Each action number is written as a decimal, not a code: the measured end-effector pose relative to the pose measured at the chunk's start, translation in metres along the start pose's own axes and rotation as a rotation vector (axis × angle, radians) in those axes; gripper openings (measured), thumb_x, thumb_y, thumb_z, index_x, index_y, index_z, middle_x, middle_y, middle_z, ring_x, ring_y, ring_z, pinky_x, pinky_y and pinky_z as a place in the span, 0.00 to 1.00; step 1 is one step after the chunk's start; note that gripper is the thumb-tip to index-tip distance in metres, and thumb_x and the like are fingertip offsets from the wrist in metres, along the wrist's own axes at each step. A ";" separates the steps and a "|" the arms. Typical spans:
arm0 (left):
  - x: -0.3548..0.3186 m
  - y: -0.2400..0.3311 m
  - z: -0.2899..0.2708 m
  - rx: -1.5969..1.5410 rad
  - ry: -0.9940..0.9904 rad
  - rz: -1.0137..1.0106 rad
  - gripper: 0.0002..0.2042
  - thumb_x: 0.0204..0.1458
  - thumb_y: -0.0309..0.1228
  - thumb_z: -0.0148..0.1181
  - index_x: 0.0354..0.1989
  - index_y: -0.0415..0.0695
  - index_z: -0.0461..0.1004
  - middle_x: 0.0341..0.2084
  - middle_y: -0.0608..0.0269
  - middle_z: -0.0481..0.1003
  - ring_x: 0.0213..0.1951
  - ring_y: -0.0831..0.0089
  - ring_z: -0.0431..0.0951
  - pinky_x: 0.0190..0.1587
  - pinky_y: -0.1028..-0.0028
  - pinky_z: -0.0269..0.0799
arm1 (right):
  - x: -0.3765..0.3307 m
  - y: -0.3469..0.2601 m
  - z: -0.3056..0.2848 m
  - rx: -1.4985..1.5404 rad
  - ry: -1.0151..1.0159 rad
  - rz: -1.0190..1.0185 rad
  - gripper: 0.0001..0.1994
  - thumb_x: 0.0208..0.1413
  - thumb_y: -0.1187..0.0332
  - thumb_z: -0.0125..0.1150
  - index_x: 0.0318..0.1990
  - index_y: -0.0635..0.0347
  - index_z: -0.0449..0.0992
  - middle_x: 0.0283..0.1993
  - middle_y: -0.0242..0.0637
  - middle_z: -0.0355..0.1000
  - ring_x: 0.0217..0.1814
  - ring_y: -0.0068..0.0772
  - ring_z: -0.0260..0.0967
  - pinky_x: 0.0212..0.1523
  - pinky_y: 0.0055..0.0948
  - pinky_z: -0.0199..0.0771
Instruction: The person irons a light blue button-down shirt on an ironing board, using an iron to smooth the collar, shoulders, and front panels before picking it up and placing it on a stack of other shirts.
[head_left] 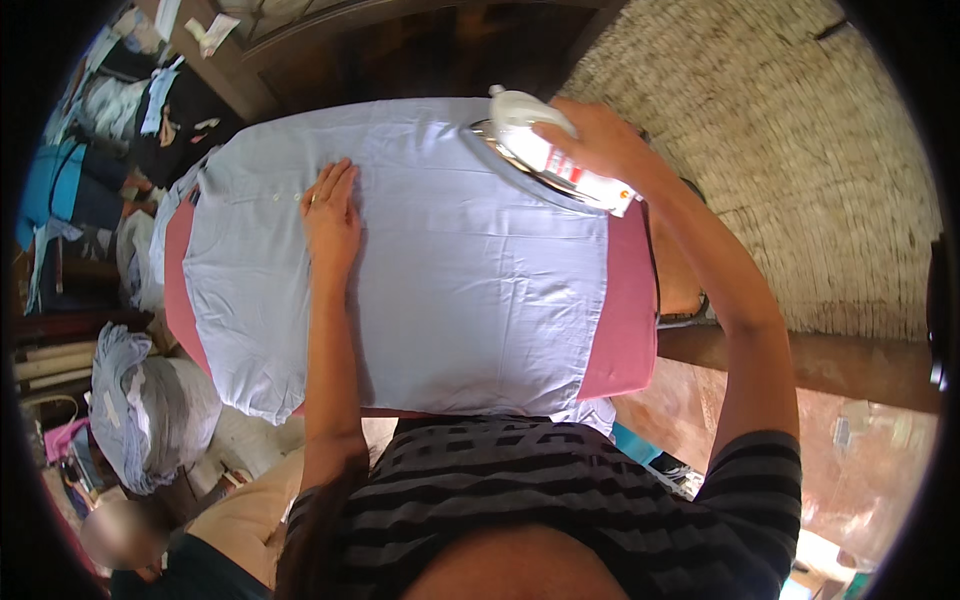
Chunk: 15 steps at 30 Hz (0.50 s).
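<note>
A light blue buttoned shirt (450, 290) lies spread over a padded ironing board with a red cover (630, 310). Flat on the cloth, beside the small buttons, rests my left hand (332, 215), its fingers stretched out; a ring shows on one finger. At the board's far right, my right hand (600, 140) grips the handle of a white iron (545, 150). The iron's metal soleplate sits on or just over the shirt near its far right edge; contact is hard to tell. Fine creases run across the shirt's right part.
Heaped clothes (120, 110) fill the far left. A bundle of grey-blue garments (150, 410) stands left of the board, and another person (220, 530) is at the lower left. Dark wooden furniture (400, 60) borders the far side; a woven mat surface (800, 170) lies right.
</note>
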<state>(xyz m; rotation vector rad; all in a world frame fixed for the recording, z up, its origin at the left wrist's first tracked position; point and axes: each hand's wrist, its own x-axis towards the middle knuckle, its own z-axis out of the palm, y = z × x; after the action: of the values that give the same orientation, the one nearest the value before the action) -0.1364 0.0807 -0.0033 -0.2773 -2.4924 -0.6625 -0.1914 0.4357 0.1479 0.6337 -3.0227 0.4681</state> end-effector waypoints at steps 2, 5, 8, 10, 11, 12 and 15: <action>-0.001 0.000 -0.002 0.022 -0.009 0.001 0.16 0.55 0.21 0.52 0.52 0.45 0.76 0.56 0.63 0.75 0.63 0.63 0.69 0.64 0.61 0.57 | -0.038 0.021 -0.030 0.033 0.053 0.195 0.24 0.60 0.47 0.55 0.46 0.62 0.76 0.35 0.56 0.76 0.38 0.52 0.76 0.41 0.44 0.73; -0.005 -0.001 -0.008 -0.009 0.006 0.018 0.15 0.58 0.24 0.52 0.54 0.44 0.75 0.57 0.60 0.74 0.63 0.59 0.68 0.64 0.59 0.56 | -0.103 0.054 -0.071 0.032 0.148 0.445 0.24 0.61 0.48 0.56 0.44 0.64 0.76 0.30 0.48 0.75 0.31 0.43 0.74 0.36 0.40 0.73; -0.007 0.024 -0.008 0.012 0.016 0.093 0.15 0.59 0.27 0.53 0.54 0.44 0.75 0.59 0.58 0.72 0.64 0.55 0.67 0.64 0.59 0.56 | -0.163 0.088 -0.091 0.113 0.148 0.761 0.26 0.60 0.46 0.54 0.45 0.67 0.75 0.32 0.53 0.75 0.34 0.46 0.75 0.39 0.42 0.72; -0.013 0.049 -0.012 -0.027 -0.008 0.138 0.15 0.59 0.27 0.54 0.55 0.45 0.75 0.60 0.58 0.71 0.64 0.53 0.66 0.65 0.58 0.56 | -0.194 0.105 -0.093 0.145 0.143 0.904 0.28 0.59 0.46 0.53 0.46 0.68 0.75 0.34 0.57 0.76 0.37 0.50 0.77 0.42 0.44 0.72; -0.017 0.066 -0.014 -0.079 -0.033 0.160 0.15 0.59 0.27 0.55 0.55 0.45 0.75 0.60 0.58 0.70 0.65 0.53 0.65 0.65 0.58 0.56 | -0.207 0.116 -0.089 0.132 0.153 0.925 0.27 0.60 0.46 0.53 0.46 0.68 0.75 0.34 0.57 0.76 0.37 0.51 0.77 0.42 0.44 0.72; -0.021 0.082 -0.014 -0.130 -0.058 0.180 0.15 0.58 0.27 0.56 0.55 0.45 0.75 0.61 0.58 0.69 0.65 0.52 0.64 0.65 0.58 0.55 | -0.219 0.127 -0.082 0.118 0.161 0.943 0.27 0.60 0.47 0.53 0.46 0.68 0.75 0.33 0.57 0.76 0.36 0.51 0.76 0.41 0.44 0.72; -0.039 0.121 -0.009 -0.378 -0.126 0.191 0.15 0.57 0.24 0.57 0.53 0.44 0.76 0.59 0.56 0.70 0.64 0.53 0.65 0.65 0.58 0.58 | -0.243 0.148 -0.052 0.098 0.238 0.920 0.25 0.61 0.49 0.54 0.44 0.69 0.74 0.30 0.55 0.75 0.32 0.51 0.75 0.39 0.43 0.71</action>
<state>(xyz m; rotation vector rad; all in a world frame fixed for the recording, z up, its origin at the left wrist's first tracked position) -0.0610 0.1779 0.0298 -0.7064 -2.4009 -1.0597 -0.0296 0.6749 0.1366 -0.8099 -2.8782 0.6293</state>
